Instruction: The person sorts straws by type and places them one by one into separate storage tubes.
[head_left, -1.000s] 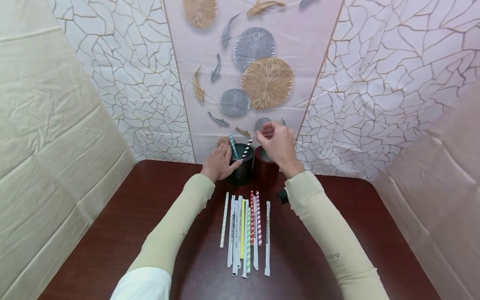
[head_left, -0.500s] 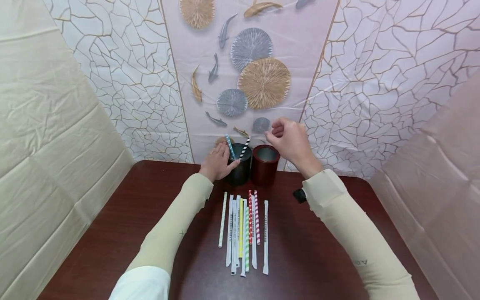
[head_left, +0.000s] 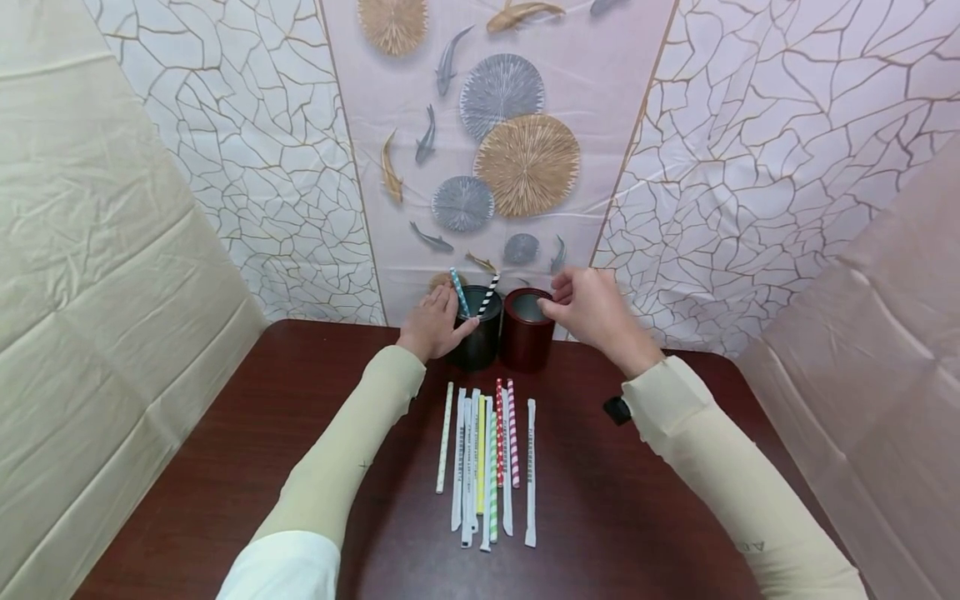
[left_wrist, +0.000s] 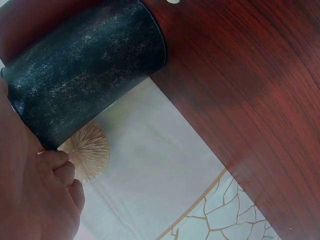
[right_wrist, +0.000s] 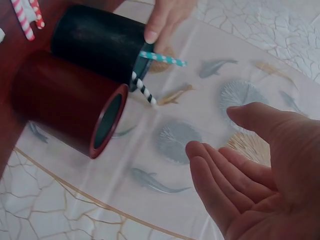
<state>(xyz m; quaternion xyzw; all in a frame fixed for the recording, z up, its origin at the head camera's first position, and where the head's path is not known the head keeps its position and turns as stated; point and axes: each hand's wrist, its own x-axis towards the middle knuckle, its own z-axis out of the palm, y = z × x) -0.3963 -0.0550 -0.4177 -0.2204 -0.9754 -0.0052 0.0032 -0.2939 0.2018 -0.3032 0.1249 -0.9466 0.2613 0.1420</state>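
The black cup stands at the back of the table, holding a blue dotted straw and a black-and-white striped straw. My left hand grips its rim, thumb in front and fingers round the left side. Beside it on the right is a dark red cup, with no straw showing at its mouth. My right hand hovers by the red cup's right rim. In the right wrist view its fingers are loosely bent, thumb apart, with nothing between them.
Several straws lie side by side in front of the cups: paper-wrapped white ones, a yellow one, a green striped one and red ones. A patterned cloth backdrop rises behind the dark wooden table.
My right hand has moved right from over the cups, then lowered beside the red cup, uncovering its mouth. The left hand has stayed on the black cup.
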